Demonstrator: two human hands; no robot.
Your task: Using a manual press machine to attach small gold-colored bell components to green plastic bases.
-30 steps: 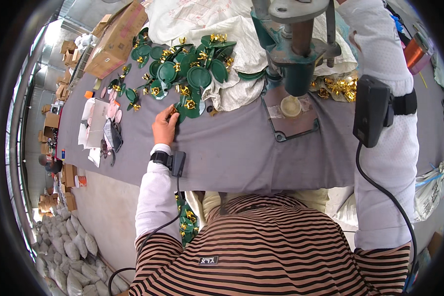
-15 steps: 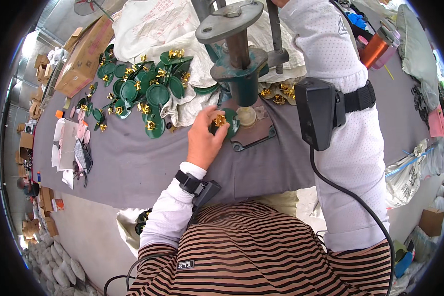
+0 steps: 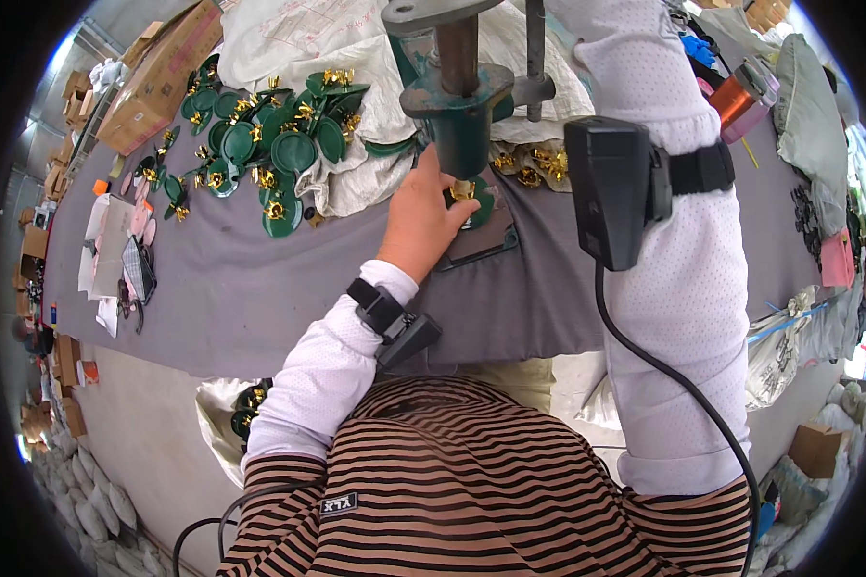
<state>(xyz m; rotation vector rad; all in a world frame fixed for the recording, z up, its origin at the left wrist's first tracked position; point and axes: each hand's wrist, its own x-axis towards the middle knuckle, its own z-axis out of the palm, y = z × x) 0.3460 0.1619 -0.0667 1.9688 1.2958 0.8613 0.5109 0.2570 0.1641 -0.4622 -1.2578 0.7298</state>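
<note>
Under the head of a green hand press [image 3: 464, 139], my left hand [image 3: 419, 219] pinches a round green plastic disc [image 3: 483, 204] with a gold metal clip [image 3: 462, 189] on it. Thumb and fingers close round the clip from the left. The disc is over the press's flat base plate [image 3: 489, 240]; whether it rests on it I cannot tell. My right arm, in a white sleeve [image 3: 688, 317], reaches up past the top edge beside the press, so the right hand is out of sight.
Left of the press lies a heap of green discs with gold clips [image 3: 293, 152], partly on a white woven sack [image 3: 380, 183]. More gold clips [image 3: 548, 162] lie behind the base. A cardboard box [image 3: 159, 77] stands far left, an orange bottle [image 3: 738, 91] far right.
My left hand has carried the disc and clip rightward, beneath the press head. The right hand, barely showing at the top edge before, has gone out of view.
</note>
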